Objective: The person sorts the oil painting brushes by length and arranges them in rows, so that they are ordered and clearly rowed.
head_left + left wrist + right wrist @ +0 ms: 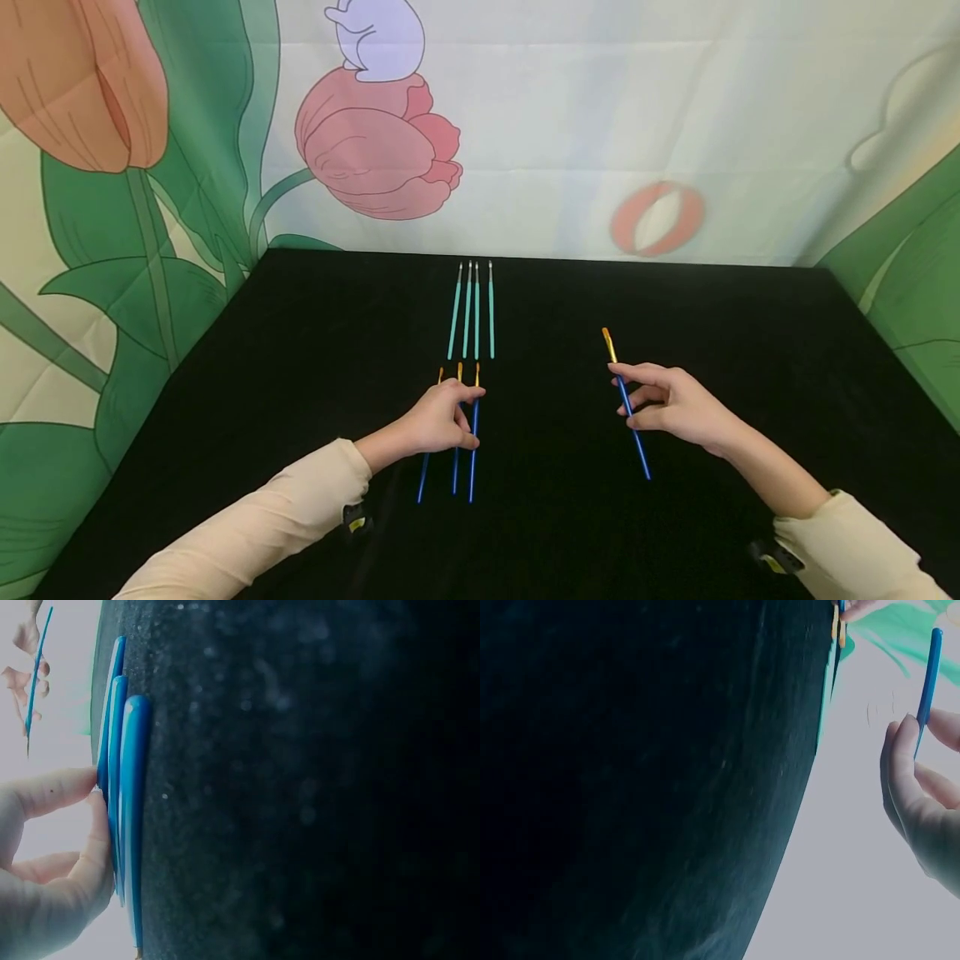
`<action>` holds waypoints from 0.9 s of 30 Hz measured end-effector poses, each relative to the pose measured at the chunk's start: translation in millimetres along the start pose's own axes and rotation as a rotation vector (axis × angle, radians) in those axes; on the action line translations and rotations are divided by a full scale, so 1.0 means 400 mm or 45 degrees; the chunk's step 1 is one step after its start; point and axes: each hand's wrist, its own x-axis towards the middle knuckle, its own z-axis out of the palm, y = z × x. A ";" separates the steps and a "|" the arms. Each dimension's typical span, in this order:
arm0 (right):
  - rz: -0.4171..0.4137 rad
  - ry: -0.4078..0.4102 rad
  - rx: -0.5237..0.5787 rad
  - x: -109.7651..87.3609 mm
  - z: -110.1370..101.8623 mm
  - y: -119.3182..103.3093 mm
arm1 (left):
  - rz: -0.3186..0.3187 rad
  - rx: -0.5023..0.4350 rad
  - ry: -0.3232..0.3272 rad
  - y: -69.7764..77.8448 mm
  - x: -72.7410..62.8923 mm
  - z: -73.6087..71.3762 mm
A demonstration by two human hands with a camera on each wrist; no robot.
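Three paintbrushes with blue handles lie side by side on the black tabletop, bristles pointing away. My left hand point(438, 417) reaches over two of them, the left blue paintbrush point(423, 479) and the middle blue paintbrush point(455, 475), and pinches the right blue paintbrush point(472, 479) between thumb and finger. In the left wrist view, the handles overlap, with the pinched one farthest. Off to the right, my right hand point(686, 407) holds another blue paintbrush point(641, 454) between thumb and fingers, its orange bristles pointing away. The right wrist view shows this brush's handle point(930, 679) raised above the fingertips.
Several teal paintbrushes point(491, 321) lie in a row just beyond the blue ones, near the back edge. A black cloth point(555, 533) covers the table. Behind it hangs a curtain point(555, 125) printed with flowers.
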 end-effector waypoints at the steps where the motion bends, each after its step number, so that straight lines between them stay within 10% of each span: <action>1: -0.003 -0.010 -0.001 0.005 0.006 -0.003 | -0.002 0.012 0.000 0.001 0.000 0.001; 13: -0.026 -0.087 -0.001 0.067 0.058 -0.038 | 0.024 0.093 -0.022 0.000 0.002 -0.010; 19: -0.030 -0.092 0.003 0.099 0.074 -0.039 | 0.144 0.203 -0.008 -0.049 0.017 -0.013; 27: 0.025 -0.073 0.084 0.138 0.118 -0.033 | 0.094 0.280 -0.022 -0.109 0.039 -0.008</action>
